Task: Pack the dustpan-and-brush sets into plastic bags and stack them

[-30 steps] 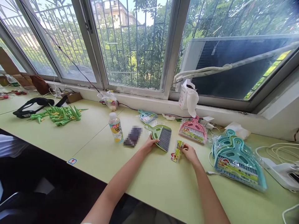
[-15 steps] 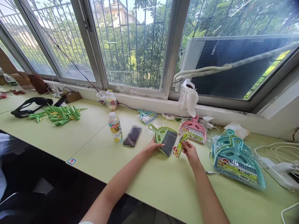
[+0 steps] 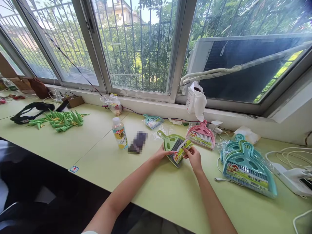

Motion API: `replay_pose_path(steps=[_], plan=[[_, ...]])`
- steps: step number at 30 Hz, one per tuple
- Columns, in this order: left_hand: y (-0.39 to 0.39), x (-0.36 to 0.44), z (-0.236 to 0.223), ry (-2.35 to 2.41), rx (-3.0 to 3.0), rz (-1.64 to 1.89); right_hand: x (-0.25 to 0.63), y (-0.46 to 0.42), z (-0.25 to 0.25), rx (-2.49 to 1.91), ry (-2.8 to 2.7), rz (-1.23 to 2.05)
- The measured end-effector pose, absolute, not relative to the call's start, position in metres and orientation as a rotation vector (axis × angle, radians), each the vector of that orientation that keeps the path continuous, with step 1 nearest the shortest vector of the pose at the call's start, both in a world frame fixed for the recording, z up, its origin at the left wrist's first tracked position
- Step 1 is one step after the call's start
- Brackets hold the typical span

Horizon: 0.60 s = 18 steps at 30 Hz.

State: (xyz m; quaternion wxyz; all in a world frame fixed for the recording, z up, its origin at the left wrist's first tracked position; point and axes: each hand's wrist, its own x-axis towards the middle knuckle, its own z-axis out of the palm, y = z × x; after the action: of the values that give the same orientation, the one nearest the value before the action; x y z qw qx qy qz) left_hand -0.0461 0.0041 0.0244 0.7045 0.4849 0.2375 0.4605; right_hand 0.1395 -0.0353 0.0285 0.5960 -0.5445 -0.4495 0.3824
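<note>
The left hand (image 3: 159, 154) grips a green dustpan (image 3: 169, 140) along its near left edge, thumb on the front and the other fingers mostly hidden behind it, while the right hand (image 3: 195, 158) pinches a printed card (image 3: 181, 151) between thumb and fingers near its right end. The dustpan is above the counter (image 3: 158, 198) or resting lightly on it, which I cannot tell, its handle pointing away from the person; the card lies slantwise over the grey brush bristles (image 3: 175, 147), its lower left end close to the left thumb. For a neat fit, the card would best sit flat and square across the bristles, print outward, as it does on the wrapped pink dustpan set (image 3: 201, 134) just beyond. A light pinch by the edge should spare it a crease, and pressing hard could splay the bristles; the left thumb looks well placed to pin the near end while the right hand sets the angle. A firm hold on the pan's rim should stop the brush slipping. The wrapped blue dustpan sets (image 3: 250, 169) lie to the right, the bottle (image 3: 120, 135) to the left.
</note>
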Motion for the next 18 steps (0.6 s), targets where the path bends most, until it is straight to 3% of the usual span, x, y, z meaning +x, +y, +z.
replay_pose_path(steps=[18], plan=[[0.0077, -0.0428, 0.0199, 0.641, 1.058, 1.136, 0.1358, -0.0375, 0.0181, -1.687, -1.06, 0.391]])
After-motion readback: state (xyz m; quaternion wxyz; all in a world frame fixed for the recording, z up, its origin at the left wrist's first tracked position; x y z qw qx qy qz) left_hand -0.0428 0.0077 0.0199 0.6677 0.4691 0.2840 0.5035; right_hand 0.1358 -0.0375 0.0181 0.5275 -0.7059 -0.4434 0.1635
